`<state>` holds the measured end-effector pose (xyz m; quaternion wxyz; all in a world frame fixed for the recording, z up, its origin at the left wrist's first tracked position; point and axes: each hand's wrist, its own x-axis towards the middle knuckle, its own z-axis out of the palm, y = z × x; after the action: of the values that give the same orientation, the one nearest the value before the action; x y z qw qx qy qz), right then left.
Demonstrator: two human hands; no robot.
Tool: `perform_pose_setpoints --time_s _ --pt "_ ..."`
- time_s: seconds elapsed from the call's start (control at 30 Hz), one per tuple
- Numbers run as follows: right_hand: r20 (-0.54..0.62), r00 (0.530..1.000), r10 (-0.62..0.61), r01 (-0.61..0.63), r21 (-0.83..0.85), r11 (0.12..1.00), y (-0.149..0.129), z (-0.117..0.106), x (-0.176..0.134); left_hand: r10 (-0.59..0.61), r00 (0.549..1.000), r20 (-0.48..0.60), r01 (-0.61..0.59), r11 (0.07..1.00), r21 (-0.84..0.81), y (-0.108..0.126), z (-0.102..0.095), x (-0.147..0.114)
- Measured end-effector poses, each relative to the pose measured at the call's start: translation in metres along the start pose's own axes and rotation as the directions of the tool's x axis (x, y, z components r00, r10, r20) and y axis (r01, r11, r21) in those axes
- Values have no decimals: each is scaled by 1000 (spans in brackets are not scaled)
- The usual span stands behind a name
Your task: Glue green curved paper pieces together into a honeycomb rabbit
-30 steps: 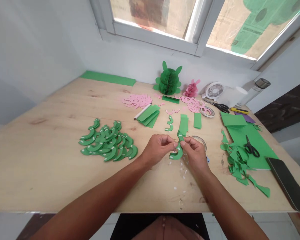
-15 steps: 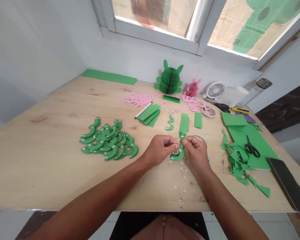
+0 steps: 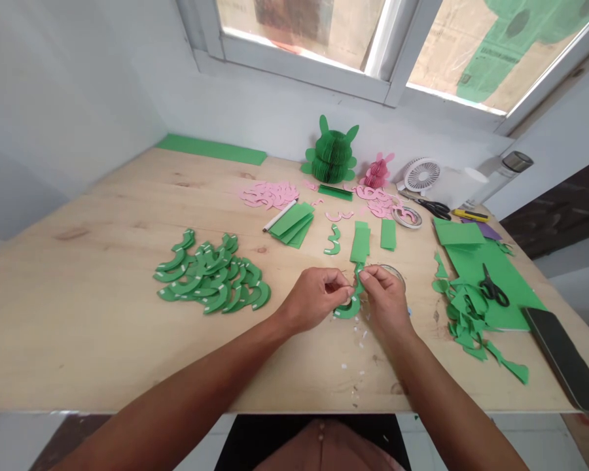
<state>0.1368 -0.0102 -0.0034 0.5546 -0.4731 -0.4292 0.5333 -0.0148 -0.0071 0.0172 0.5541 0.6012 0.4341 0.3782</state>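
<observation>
A curvy green paper piece [image 3: 349, 309] with small white patches is held low over the table. My right hand [image 3: 387, 297] pinches its upper part between thumb and fingers. Close beside it my left hand [image 3: 314, 296] is closed, thumb and fingertips pressed together at the piece's left edge. Whatever those left fingertips hold is too small to make out. Tiny white scraps [image 3: 344, 366] lie on the wood below. Left of my hands is a pile of similar curved green pieces [image 3: 216, 275]. One more wavy green piece [image 3: 332, 240] lies beyond them.
Green paper strips [image 3: 360, 243], a pen [image 3: 279, 216] and pink cutouts [image 3: 269, 194] lie farther back. A green honeycomb paper figure [image 3: 332, 157] stands by the wall. At right are green offcuts [image 3: 466, 307], scissors [image 3: 493, 288] and a phone [image 3: 564, 358]. A tape roll [image 3: 396, 273] sits behind my right hand.
My left fingertips have shifted slightly down, and my right fingertips slightly up along the green piece. The view has moved a little. Both hands stay closed.
</observation>
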Motion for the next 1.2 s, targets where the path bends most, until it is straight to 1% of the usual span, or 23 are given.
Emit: perform_pose_setpoints --time_s 0.07,0.17,0.27,0.4,0.53,0.67,0.77,0.9,0.97,1.07,1.13,1.2 --pt "18 1000 8 -8 8 1000 -1 1 -1 9 1000 3 -9 1000 11 -1 0 0" --pt "48 999 -14 14 7 1000 -3 2 -2 17 1000 13 -17 1000 23 -2 1 0" --pt "39 999 -37 37 -22 999 -4 2 -1 33 999 20 -34 997 64 -2 2 -1" --pt "20 1000 -20 20 -30 999 -5 2 -1 49 999 24 -51 992 116 -1 3 -1" --pt "36 999 -22 22 -13 1000 -6 2 -2 42 999 31 -45 993 105 -1 3 -2" --pt "46 998 -39 41 -33 999 -7 1 -2 32 998 48 -36 996 87 -2 4 -2" --pt "27 999 -23 24 -31 999 -7 2 -2 44 997 67 -51 994 101 -2 4 -3" --pt "23 1000 10 -11 26 1000 -7 4 -2 39 997 74 -47 993 108 -1 3 -2" --pt "41 999 30 -33 66 997 -7 4 -2 14 998 63 -18 998 57 -1 3 -1" --pt "49 998 35 -40 105 994 -6 4 -1 -50 998 28 53 993 -102 -1 2 1" --pt "41 999 19 -23 91 996 -5 3 -1 -94 996 -5 91 977 -193 0 1 2" --pt "50 999 3 -5 48 999 -3 3 -1 -123 992 -41 109 963 -247 1 0 2"
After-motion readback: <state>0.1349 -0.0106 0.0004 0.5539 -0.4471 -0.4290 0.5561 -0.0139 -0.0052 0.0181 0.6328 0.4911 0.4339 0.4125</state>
